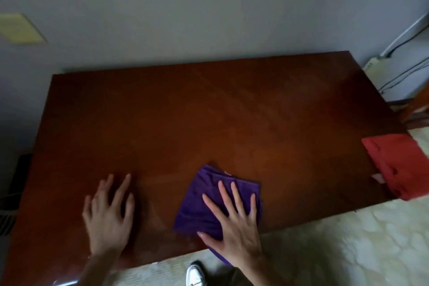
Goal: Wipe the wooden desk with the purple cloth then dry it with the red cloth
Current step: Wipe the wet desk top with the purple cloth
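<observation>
The dark wooden desk [209,111] fills the middle of the view. A folded purple cloth [199,202] lies near the desk's front edge, with its near corner hanging over the edge. My right hand [234,223] presses flat on the cloth, fingers spread and straight. To the left of the cloth, my left hand [109,211] rests flat on the bare wood with fingers spread. A folded red cloth [399,165] lies at the desk's right edge, apart from both hands.
A pale wall stands behind the desk, with a yellow plate [19,28] on it at left. Cables [404,74] and a power strip lie on the floor at right, beside wooden furniture [415,104]. Pale patterned flooring and a white shoe [196,275] show below the desk's front edge.
</observation>
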### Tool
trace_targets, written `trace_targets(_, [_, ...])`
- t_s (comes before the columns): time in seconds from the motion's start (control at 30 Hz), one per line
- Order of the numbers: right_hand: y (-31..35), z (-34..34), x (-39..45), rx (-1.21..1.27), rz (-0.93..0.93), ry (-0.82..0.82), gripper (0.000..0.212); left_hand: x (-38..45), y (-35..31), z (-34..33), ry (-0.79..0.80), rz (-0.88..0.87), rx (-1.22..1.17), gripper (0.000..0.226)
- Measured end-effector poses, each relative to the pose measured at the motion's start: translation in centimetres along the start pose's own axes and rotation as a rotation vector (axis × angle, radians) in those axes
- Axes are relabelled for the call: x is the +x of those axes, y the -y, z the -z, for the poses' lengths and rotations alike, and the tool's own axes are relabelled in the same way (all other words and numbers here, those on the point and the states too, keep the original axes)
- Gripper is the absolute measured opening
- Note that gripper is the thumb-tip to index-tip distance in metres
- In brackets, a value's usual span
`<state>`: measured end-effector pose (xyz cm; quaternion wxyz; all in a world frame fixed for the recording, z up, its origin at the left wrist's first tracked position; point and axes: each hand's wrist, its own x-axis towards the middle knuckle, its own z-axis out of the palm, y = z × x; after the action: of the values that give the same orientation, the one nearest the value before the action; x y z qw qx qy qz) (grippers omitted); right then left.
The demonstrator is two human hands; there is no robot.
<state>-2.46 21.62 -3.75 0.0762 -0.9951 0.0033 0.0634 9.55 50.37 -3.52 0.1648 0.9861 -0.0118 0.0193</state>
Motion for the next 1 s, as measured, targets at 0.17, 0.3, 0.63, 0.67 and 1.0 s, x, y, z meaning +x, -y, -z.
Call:
trace_targets(0.17, [-2.1, 0.5, 6.3, 0.088, -0.230, -0.117, 0.084, 6.7, -9.2, -3.0, 0.023, -0.376, -0.094, 0.051])
trace_targets(0.3, [-7.2, 2.6, 17.1, 0.102, -0.299, -0.134, 0.084, 10.8, -14.4, -6.9, 0.093, -0.359, -0.102, 0.053])
trace_targets(0.63, [-14.3, 6.8, 39.9, 0.049, -0.169, -0.058, 0.083, 10.4, -15.2, -9.3, 0.084, -0.339, 0.056, 0.055])
trace_targets(0.67, [-14.5, 6.9, 40.8, 0.050, -0.168, -0.063, 0.082, 10.3, -15.1, -9.2, 0.083, -0.342, 0.055, 0.055])
trace_targets(1.0, [-16.0, 5.5, 28.9, 0.019, -0.157, -0.133, 0.081, 10.7, -15.2, -8.5, 0.113, -0.320, -0.009, 0.057])
